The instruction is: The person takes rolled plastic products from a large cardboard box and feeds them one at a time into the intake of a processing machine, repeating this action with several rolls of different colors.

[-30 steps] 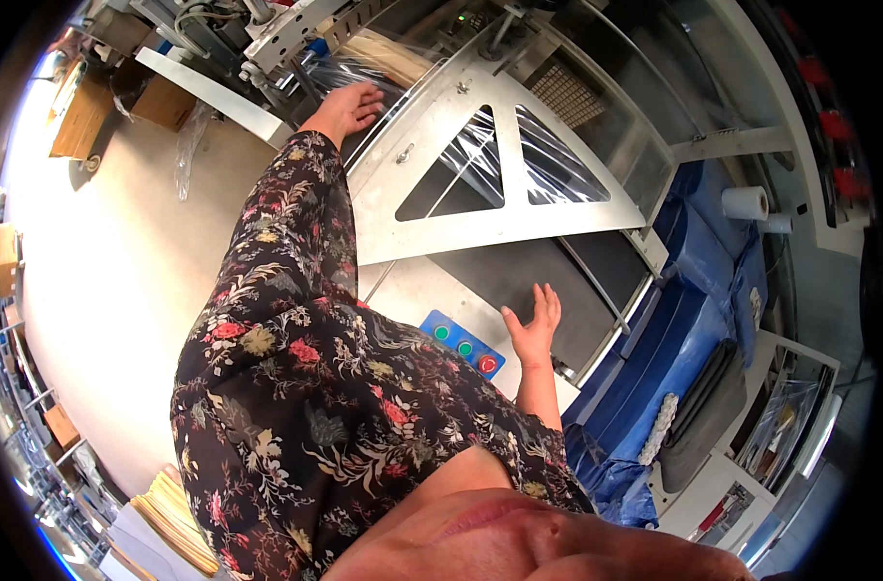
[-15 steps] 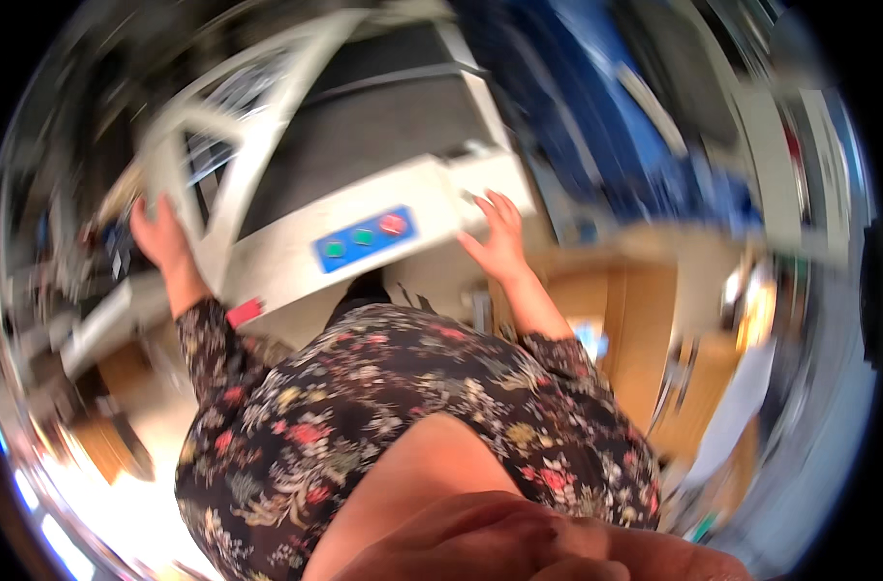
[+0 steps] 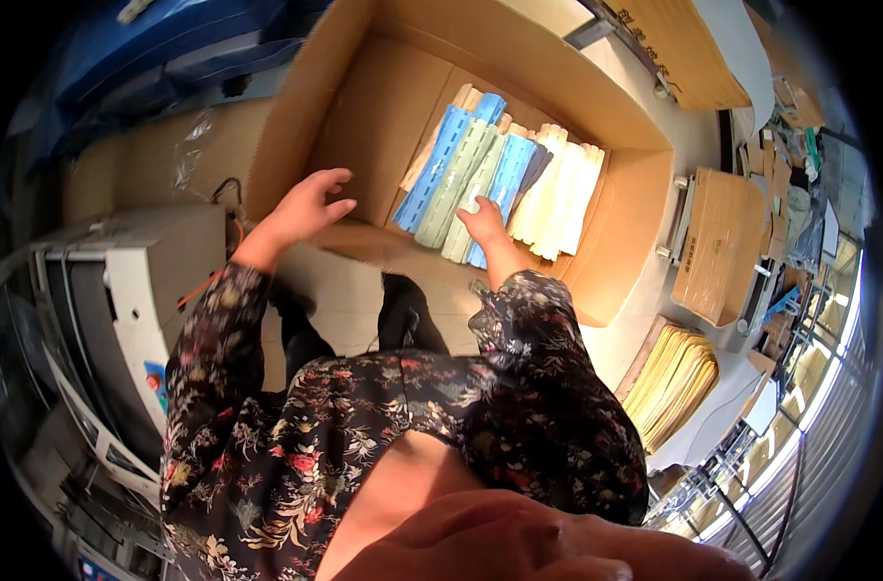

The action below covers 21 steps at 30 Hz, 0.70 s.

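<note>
Reaching into the large cardboard box (image 3: 616, 232), your right hand (image 3: 482, 219) rests on the blue and green bundles (image 3: 461, 174) stacked at its bottom beside cream ones (image 3: 557, 189); you cannot tell whether its fingers grip one. Your left hand (image 3: 306, 205) hovers at the box's near edge, fingers loosely spread, holding nothing. A grey machine (image 3: 122, 290) stands to your left.
</note>
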Motion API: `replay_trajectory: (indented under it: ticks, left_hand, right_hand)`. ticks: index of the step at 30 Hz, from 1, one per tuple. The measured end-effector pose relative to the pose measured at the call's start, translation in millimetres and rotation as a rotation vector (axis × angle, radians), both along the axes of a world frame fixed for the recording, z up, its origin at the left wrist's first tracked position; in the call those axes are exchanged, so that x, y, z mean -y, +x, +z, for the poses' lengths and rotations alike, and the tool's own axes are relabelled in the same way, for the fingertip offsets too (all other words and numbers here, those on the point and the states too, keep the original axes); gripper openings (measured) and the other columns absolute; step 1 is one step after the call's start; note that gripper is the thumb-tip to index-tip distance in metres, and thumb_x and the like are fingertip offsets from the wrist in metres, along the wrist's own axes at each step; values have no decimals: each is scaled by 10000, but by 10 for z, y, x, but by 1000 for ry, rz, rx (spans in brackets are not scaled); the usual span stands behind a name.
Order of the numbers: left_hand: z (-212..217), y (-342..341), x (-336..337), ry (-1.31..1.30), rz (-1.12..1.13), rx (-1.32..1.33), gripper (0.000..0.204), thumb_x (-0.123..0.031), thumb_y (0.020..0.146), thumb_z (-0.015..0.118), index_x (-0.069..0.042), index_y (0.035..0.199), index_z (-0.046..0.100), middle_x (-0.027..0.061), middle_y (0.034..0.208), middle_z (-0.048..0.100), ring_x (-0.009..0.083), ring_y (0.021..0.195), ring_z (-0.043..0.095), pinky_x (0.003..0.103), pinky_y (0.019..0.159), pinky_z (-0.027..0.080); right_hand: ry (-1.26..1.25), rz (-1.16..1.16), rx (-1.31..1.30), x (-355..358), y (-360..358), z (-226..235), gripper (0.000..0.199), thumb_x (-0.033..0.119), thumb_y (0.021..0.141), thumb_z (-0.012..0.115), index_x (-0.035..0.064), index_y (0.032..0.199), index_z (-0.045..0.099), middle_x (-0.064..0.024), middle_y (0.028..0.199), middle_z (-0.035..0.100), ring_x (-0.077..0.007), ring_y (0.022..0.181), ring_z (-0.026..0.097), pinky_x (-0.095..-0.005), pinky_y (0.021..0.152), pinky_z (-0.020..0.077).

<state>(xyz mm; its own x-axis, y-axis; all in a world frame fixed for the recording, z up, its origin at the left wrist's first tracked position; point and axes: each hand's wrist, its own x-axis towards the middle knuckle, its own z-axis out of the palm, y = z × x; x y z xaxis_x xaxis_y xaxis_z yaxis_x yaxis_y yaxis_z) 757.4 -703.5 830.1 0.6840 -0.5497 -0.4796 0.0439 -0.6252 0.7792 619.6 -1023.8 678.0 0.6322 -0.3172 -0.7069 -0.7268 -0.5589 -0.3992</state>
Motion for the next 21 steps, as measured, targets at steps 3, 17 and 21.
replay_trajectory:
  ticks: [3, 17, 21]
  left_hand:
    - [-663, 394, 116, 316, -232, -76, 620, -316, 779, 729, 17, 1263, 530, 202, 1204, 605, 341, 1104, 589, 378, 931, 475]
    - [-2129, -477, 1631, 513, 318, -60, 875, -377, 650, 828, -48, 1349, 417, 174, 1312, 408, 385, 1215, 431, 419, 1021, 404]
    - [-2311, -445, 1582, 453, 323, -71, 714, -301, 662, 805, -49, 1268, 523, 176, 1202, 491, 355, 1109, 518, 444, 973, 444]
  right_hand:
    - [-29, -181, -178, 7, -214, -340, 899, 462, 746, 706, 32, 1445, 339, -203, 1485, 331, -327, 1402, 263, -385, 1147, 240]
    - [-65, -496, -198, -151, -327, -566, 1009, 399, 653, 810, 14, 1427, 290, -227, 1440, 355, -368, 1317, 376, -421, 1103, 321]
    - [106, -657, -77, -175, -430, -666, 863, 206, 677, 786, 1, 1379, 328, -202, 1347, 457, -347, 1226, 470, -407, 1037, 396]
